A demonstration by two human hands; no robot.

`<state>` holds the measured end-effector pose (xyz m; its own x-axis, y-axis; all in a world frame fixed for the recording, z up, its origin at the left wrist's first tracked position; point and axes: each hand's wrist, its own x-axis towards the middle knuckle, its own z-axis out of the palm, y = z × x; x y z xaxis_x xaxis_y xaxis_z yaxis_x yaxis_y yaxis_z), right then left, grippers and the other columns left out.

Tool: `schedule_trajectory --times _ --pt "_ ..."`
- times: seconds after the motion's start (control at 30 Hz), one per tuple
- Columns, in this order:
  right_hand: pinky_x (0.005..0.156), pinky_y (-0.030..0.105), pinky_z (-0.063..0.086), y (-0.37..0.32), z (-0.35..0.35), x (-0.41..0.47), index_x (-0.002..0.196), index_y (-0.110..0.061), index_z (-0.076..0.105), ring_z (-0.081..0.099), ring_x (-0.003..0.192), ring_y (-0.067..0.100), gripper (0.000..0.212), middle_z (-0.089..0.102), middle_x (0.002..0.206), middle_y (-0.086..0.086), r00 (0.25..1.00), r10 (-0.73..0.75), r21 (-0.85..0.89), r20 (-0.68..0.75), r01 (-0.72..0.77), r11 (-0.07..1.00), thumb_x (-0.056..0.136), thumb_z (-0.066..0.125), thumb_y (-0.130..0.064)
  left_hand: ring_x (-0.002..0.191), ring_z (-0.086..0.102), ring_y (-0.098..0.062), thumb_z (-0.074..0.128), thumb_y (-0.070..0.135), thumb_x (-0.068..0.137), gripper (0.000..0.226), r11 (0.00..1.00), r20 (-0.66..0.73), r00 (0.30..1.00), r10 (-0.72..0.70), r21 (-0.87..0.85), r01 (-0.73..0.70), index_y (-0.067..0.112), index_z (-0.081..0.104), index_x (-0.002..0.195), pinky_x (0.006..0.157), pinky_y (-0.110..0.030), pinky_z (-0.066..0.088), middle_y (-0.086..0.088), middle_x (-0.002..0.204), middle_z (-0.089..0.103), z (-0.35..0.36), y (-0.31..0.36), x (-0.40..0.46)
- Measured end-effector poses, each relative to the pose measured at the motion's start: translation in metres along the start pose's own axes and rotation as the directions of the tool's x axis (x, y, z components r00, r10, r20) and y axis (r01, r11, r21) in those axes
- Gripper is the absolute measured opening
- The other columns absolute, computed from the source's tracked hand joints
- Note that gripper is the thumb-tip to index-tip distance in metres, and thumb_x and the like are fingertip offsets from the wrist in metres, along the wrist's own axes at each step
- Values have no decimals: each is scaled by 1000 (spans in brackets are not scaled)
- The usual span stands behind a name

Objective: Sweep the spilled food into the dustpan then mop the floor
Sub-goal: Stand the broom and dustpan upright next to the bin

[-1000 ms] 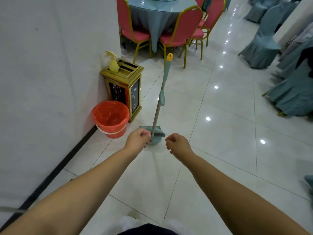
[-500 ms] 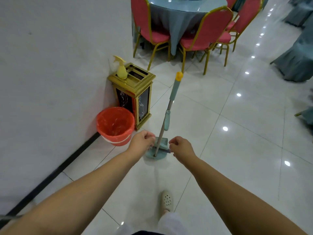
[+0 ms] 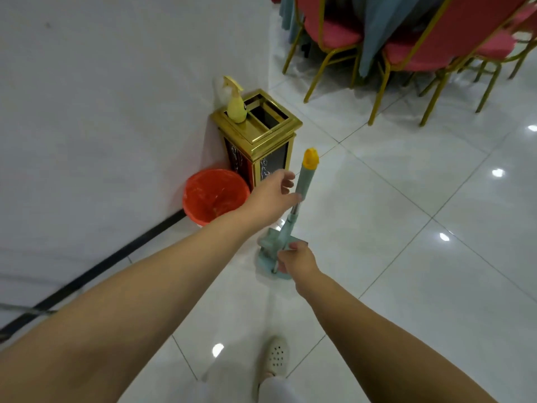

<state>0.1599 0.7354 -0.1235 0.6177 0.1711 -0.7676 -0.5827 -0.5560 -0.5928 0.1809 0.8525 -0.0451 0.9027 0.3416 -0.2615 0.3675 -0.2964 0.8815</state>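
A teal long-handled tool stands upright on the white tile floor. Its handle [image 3: 308, 175] has a yellow tip, and its teal base [image 3: 266, 242] rests on the floor; I cannot tell if it is a mop or a dustpan. My left hand [image 3: 273, 194] is beside the upper teal grip with its fingers spread and the thumb at the handle. My right hand [image 3: 294, 258] is curled round the lower shaft just above the base. No spilled food shows in view.
An orange bucket [image 3: 215, 193] lined with a bag and a gold bin [image 3: 261, 135] with a yellow spray bottle [image 3: 236, 107] on top stand against the white wall on the left. Red chairs [image 3: 328, 33] surround a draped table behind. My white shoe [image 3: 277, 356] is below.
I have come closer to the tool. My left hand rose from near the base to the upper handle and opened. My right hand closed on the lower shaft.
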Motion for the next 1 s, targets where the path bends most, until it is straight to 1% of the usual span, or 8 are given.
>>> schedule_trajectory --times 0.1,0.23,0.4,0.53,0.7,0.77,0.87,1.0 --pt "71 30 56 3 -5 15 132 -4 53 67 89 26 39 64 115 13 982 82 318 169 -132 939 93 49 1 113 54 -15 63 15 90 42 998 76 995 56 10 -57 16 51 130 100 -34 46 1 120 60 5 10 6" --pt "74 30 55 8 -16 16 131 1 53 61 107 32 38 60 124 18 973 99 415 209 -179 892 95 47 6 109 57 -20 56 17 94 27 996 60 995 83 15 -84 14 58 121 101 -44 44 -1 114 63 7 12 5" --pt "76 34 57 14 -31 8 119 -5 57 60 98 30 28 61 119 21 978 108 305 181 -160 939 93 52 4 103 60 -19 53 19 96 24 993 30 993 114 12 -114 16 56 119 96 -43 48 -2 111 65 11 9 -10" --pt "66 31 53 18 -49 2 110 -4 57 55 86 29 20 61 96 17 986 112 256 124 -140 957 90 56 1 101 62 -18 57 21 94 23 989 -82 990 111 -86 -118 17 56 116 92 -41 51 -2 108 66 10 4 -27" --pt "61 30 54 10 -62 -7 97 -5 60 56 86 27 9 57 97 15 989 102 196 105 -121 973 90 57 -1 91 59 -3 64 20 90 21 974 -234 968 88 -182 -133 17 59 110 76 -17 48 5 100 64 7 3 -48" --pt "61 30 55 4 -62 -11 93 -9 61 58 88 28 10 56 99 14 991 66 157 121 -84 984 90 57 0 91 61 -5 67 20 87 21 965 -290 953 82 -218 -149 19 60 107 74 -11 48 7 99 65 0 0 -56" --pt "64 29 56 -7 -50 -17 105 -7 60 60 75 24 19 58 95 12 990 -6 19 138 3 1000 91 54 4 91 61 1 69 21 84 21 962 -335 939 75 -225 -157 26 63 103 72 -5 47 15 95 66 -16 -6 -71" --pt "69 27 56 -23 -20 -20 107 -9 62 59 77 19 21 60 99 12 984 -76 -161 160 102 982 88 59 0 90 63 -1 69 22 85 19 968 -432 900 53 -199 -153 31 65 101 77 -22 54 14 94 68 -44 -18 -86"
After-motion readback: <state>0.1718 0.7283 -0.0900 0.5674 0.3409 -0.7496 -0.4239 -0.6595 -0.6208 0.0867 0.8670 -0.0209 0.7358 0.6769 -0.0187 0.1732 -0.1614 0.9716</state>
